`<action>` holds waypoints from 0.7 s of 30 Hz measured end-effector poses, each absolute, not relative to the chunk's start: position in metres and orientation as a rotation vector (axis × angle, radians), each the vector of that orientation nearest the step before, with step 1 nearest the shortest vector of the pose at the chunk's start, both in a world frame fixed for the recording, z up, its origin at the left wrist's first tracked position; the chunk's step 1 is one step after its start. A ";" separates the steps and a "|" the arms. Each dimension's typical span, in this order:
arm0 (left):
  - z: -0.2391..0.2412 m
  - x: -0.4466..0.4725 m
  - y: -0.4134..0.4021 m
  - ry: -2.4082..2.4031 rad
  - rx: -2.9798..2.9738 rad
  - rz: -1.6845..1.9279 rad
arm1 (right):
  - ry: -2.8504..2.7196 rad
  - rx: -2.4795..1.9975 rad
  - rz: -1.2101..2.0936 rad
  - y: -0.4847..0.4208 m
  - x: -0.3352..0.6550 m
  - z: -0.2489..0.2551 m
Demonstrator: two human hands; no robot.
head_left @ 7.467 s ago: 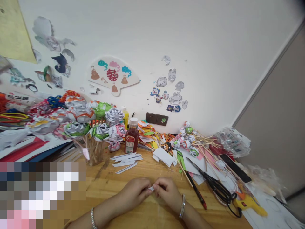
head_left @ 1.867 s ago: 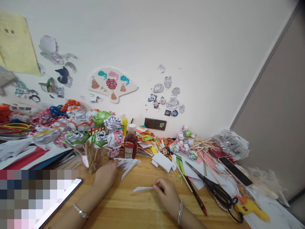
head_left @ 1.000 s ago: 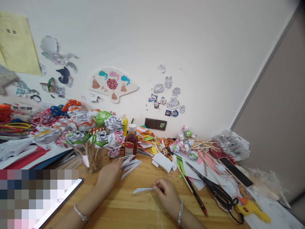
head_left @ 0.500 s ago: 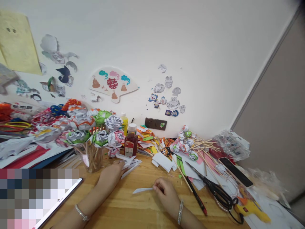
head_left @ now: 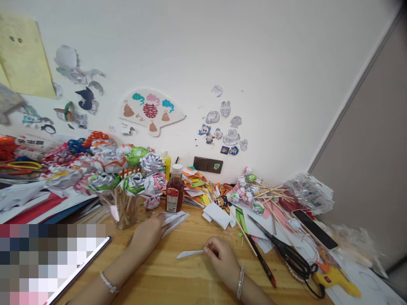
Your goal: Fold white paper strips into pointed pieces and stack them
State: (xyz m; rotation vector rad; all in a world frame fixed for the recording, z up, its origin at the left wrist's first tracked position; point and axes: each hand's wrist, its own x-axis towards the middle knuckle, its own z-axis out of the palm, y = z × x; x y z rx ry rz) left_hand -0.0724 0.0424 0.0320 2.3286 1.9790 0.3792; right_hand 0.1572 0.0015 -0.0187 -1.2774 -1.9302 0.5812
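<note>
My right hand (head_left: 222,256) rests on the wooden desk (head_left: 178,284), its fingers pinched on a narrow folded white paper strip (head_left: 190,253) that points left. My left hand (head_left: 146,234) reaches forward to a small pile of white paper strips (head_left: 174,219) lying in front of a red sauce bottle (head_left: 174,189). Its fingers press on the near edge of that pile. Both wrists wear silver bracelets.
A jar of paper roses (head_left: 125,180) stands left of the bottle. Coloured paper scraps (head_left: 195,182), skewer flowers (head_left: 254,192), black scissors (head_left: 286,250), a red pen (head_left: 262,262), a phone (head_left: 313,228) and a yellow glue gun (head_left: 335,277) crowd the right. A tablet edge (head_left: 79,271) lies at left.
Earlier both hands held one strip together. My left hand then went out to the strip pile and has been shifting strips there. My right hand has stayed still.
</note>
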 end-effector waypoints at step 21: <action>0.034 -0.071 0.042 2.170 2.448 0.429 | -1.966 -1.290 0.558 0.001 0.158 -0.019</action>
